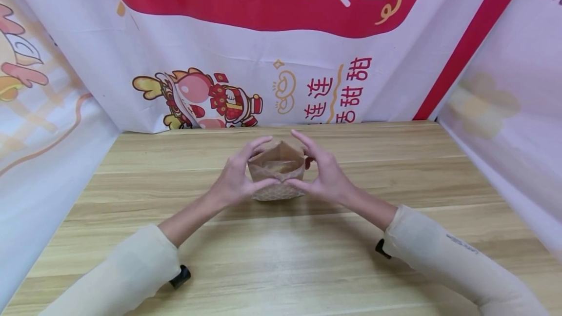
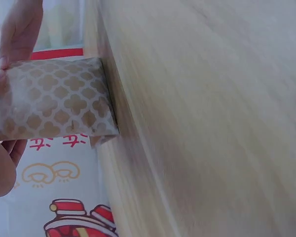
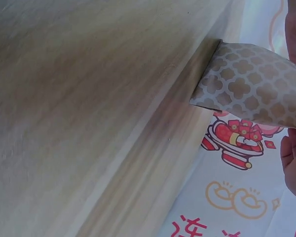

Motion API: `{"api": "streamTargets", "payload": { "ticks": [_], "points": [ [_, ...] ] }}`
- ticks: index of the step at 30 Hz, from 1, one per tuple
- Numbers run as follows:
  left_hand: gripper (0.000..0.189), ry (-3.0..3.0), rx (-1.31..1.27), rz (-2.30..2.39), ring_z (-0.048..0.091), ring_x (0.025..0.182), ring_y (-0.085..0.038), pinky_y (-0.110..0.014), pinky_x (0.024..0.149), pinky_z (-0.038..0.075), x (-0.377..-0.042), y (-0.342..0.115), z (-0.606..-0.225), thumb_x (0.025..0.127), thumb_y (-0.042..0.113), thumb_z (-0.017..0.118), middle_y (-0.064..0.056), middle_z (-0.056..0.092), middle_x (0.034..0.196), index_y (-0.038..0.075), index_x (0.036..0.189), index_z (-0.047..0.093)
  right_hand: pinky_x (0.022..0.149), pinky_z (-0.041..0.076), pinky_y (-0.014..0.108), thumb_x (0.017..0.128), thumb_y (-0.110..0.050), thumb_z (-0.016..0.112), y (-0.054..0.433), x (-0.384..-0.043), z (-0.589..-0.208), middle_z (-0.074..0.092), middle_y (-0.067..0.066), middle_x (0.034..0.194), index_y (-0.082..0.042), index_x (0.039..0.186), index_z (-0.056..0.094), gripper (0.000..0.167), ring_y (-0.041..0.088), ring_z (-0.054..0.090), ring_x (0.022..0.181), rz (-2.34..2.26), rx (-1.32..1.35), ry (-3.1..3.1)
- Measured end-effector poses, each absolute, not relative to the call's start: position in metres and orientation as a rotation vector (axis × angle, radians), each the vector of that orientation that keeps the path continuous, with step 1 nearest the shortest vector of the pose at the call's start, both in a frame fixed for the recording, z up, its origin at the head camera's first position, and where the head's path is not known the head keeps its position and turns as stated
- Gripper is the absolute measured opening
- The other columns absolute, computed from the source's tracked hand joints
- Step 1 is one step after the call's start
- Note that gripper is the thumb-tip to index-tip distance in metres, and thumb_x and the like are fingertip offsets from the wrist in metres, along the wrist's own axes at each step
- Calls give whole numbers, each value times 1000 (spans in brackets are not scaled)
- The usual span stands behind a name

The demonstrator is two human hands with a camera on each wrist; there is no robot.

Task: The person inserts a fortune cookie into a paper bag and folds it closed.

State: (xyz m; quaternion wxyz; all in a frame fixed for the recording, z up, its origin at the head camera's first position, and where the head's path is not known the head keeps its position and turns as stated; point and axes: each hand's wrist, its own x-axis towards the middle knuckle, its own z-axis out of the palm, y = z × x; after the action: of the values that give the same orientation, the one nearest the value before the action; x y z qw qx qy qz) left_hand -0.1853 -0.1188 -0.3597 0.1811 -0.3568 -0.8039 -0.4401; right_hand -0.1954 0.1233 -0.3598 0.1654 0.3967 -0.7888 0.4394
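A brown paper bag (image 1: 278, 191) with a pale quatrefoil lattice print stands upright on the wooden table, its mouth spread and facing up. My left hand (image 1: 237, 174) holds its left side, thumb along the front rim and fingers behind. On the opposite side my right hand (image 1: 328, 175) grips it in mirror fashion, and the two thumb tips nearly meet at the middle of the front rim. From the left wrist view, the bag's patterned face (image 2: 59, 98) looks smooth, its bottom edge at the tabletop. The right wrist view shows the bag (image 3: 256, 84) between both hands.
The wooden table (image 1: 281, 262) ends at a white and red printed cloth (image 1: 246, 43) hanging behind the bag. More printed cloth hangs at the left and right sides. Pale sleeves cover both forearms, with a small black piece (image 1: 180, 277) under the left one.
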Motion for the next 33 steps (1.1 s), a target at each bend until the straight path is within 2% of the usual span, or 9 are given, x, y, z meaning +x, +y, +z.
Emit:
{"api": "streamTargets", "payload": {
  "ticks": [6, 11, 14, 17, 19, 22, 26, 29, 33],
  "points": [
    [79, -2277, -827, -1487, 71, 113, -31, -39, 97, 58, -186, -114, -363, 76, 1, 90, -20, 71, 126, 3, 145, 50, 85, 62, 36, 78, 0, 89, 118, -197, -362, 75, 17, 114, -4, 156, 39, 92, 27, 74, 101, 1469, 1020, -2256],
    [72, -2255, -768, -1608, 72, 110, -34, -31, 92, 60, -187, -113, -363, 78, -4, 87, -23, 71, 122, 1, 141, 54, 77, 62, 29, 78, 4, 87, 116, -198, -363, 69, 19, 127, -3, 153, 44, 87, 27, 74, 97, 1560, 982, -2221],
    [66, -2238, -759, -1656, 72, 106, -35, -30, 86, 62, -188, -112, -364, 79, -7, 85, -23, 72, 118, 0, 138, 56, 64, 56, 21, 78, 5, 87, 115, -199, -363, 68, 20, 130, 0, 150, 48, 82, 22, 73, 85, 1575, 962, -2198],
    [61, -2222, -752, -1677, 73, 104, -35, -29, 84, 63, -189, -112, -364, 80, -8, 84, -22, 73, 116, -2, 134, 58, 52, 46, 18, 78, 6, 86, 114, -201, -364, 71, 19, 124, 2, 146, 51, 77, 14, 70, 73, 1575, 933, -2190],
    [59, -2217, -746, -1680, 73, 103, -34, -29, 83, 63, -190, -111, -364, 79, -8, 84, -21, 73, 115, -2, 133, 60, 47, 39, 18, 78, 6, 86, 114, -202, -364, 75, 19, 114, 3, 145, 53, 74, 10, 63, 62, 1573, 912, -2195],
    [56, -2212, -738, -1689, 74, 101, -34, -29, 84, 62, -190, -111, -364, 79, -9, 84, -21, 74, 113, -2, 131, 61, 44, 37, 18, 79, 7, 85, 114, -202, -364, 77, 19, 104, 3, 144, 54, 72, 8, 65, 62, 1600, 896, -2202],
    [50, -2193, -727, -1703, 75, 98, -34, -29, 85, 62, -192, -110, -364, 79, -11, 83, -21, 75, 109, -3, 125, 64, 52, 52, 19, 79, 11, 82, 114, -202, -363, 77, 20, 98, 3, 144, 54, 71, 18, 74, 74, 1665, 887, -2200],
    [44, -2174, -729, -1692, 75, 96, -33, -28, 86, 62, -193, -110, -365, 79, -11, 83, -21, 76, 107, -4, 120, 66, 59, 58, 21, 80, 13, 80, 114, -202, -362, 77, 21, 95, 3, 143, 55, 69, 27, 76, 78, 1717, 875, -2192],
    [37, -2156, -741, -1682, 75, 95, -32, -27, 83, 62, -195, -110, -365, 81, -11, 81, -21, 76, 106, -5, 115, 69, 49, 51, 20, 82, 15, 78, 114, -203, -362, 76, 22, 97, 4, 141, 57, 63, 32, 77, 79, 1762, 857, -2185]
  ]
}}
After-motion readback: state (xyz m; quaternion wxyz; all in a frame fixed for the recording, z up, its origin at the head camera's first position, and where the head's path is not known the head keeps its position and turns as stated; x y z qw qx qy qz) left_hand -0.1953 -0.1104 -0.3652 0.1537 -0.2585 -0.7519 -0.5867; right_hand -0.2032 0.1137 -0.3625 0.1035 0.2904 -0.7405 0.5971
